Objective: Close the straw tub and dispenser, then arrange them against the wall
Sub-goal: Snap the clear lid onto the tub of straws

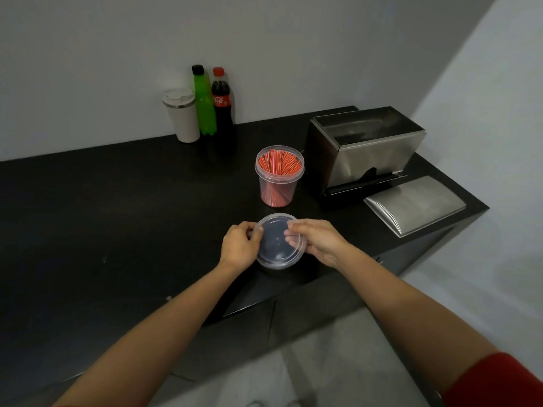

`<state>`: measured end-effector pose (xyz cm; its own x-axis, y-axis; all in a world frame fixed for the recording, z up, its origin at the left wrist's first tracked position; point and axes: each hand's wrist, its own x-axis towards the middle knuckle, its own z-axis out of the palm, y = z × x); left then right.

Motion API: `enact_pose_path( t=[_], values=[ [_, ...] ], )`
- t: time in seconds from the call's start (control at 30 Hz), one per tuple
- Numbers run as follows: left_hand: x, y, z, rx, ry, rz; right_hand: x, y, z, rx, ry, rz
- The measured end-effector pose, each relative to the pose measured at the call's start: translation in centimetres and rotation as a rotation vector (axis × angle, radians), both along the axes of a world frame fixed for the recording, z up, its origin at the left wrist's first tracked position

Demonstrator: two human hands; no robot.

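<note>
A clear plastic tub [278, 179] full of red straws stands uncovered in the middle of the black counter [102, 207]. Its round clear lid [274, 240] is nearer to me, close to the counter's front edge. My left hand [239, 246] pinches the lid's left rim and my right hand [316, 240] grips its right rim. To the tub's right stands a steel dispenser [364, 151] with its top uncovered. The dispenser's curved steel lid [414, 205] lies on the counter in front of it.
A white tumbler [181, 116], a green bottle [203, 101] and a cola bottle [221, 104] stand against the back wall at the left. The counter's right edge drops off just past the steel lid. A side wall rises on the right.
</note>
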<state>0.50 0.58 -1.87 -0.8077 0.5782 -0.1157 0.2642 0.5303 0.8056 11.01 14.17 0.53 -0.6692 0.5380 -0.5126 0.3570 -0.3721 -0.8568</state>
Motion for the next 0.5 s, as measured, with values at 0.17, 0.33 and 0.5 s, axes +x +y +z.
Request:
enact_pose_path(
  t=[0.17,0.33,0.5],
  values=[
    [0.1,0.3,1.9,0.119,0.065,0.016,-0.2,0.7,1.7,0.105,0.098,-0.008],
    [-0.2,1.4,3.9,0.186,0.135,0.066,-0.7,1.8,2.9,0.545,0.046,0.075],
    [-1.2,2.5,5.6,0.223,0.185,0.097,-1.4,3.0,4.5,0.755,0.067,0.086]
  ],
)
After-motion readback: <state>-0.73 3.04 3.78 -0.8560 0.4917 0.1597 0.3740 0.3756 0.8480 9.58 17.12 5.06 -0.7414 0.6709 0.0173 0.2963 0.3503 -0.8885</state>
